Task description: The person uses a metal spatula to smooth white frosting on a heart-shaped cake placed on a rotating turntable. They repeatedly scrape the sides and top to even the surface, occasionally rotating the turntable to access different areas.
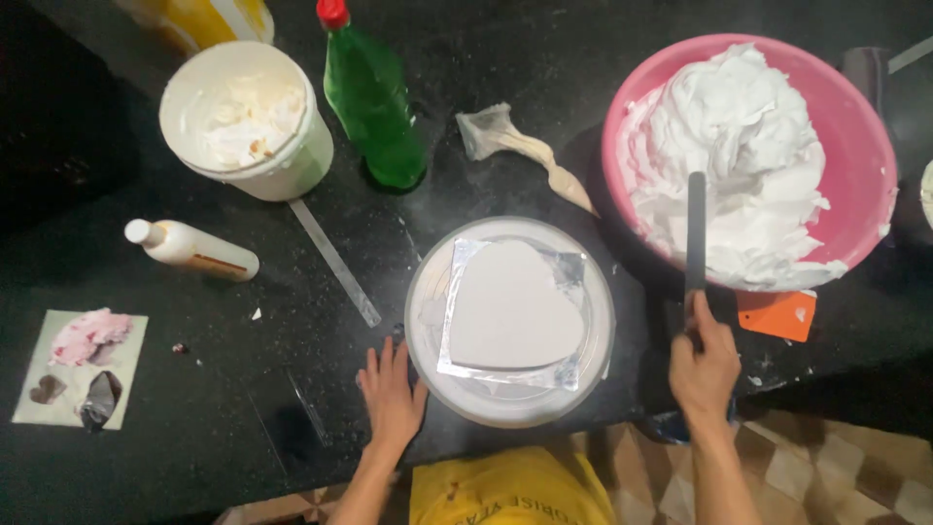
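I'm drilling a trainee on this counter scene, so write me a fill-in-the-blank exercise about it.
1. The right hand holds a palette knife whose blade reaches into the ____ bowl of whipped cream.
2. The white board on the turntable is shaped like a ____.
3. The left hand rests flat beside the ____.
4. The tall bottle with the red cap is ____.

Missing words: pink; heart; turntable; green
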